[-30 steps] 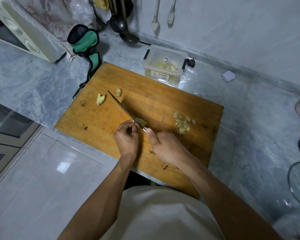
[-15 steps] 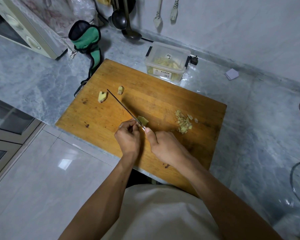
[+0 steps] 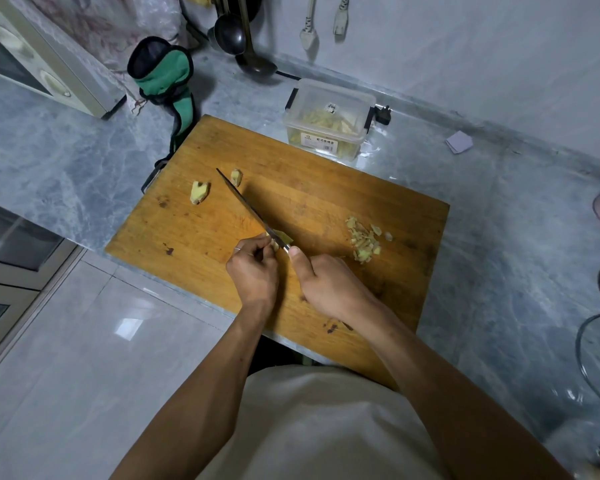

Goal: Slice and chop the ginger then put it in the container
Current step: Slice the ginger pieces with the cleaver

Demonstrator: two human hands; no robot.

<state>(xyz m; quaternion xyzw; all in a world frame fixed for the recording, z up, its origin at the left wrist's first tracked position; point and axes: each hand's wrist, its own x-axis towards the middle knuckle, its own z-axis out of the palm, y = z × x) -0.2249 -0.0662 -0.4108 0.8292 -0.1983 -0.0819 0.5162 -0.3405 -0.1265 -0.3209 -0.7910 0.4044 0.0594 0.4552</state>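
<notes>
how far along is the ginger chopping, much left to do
Partly done. A pile of chopped ginger lies on the cutting board, and the container behind it already holds some. In hand: the left hand steadies a ginger piece while the right hand holds the knife on it. Left: two whole chunks beyond the blade, then moving the pile into the container.

A grey marble countertop (image 3: 66, 161) carries a green and black fabric item (image 3: 165, 77) near the back wall. Dark ladles (image 3: 238, 36) and two light utensils (image 3: 323, 24) hang above. A small folded paper (image 3: 459, 142) lies at right, a glass lid (image 3: 596, 362) at the edge.
</notes>
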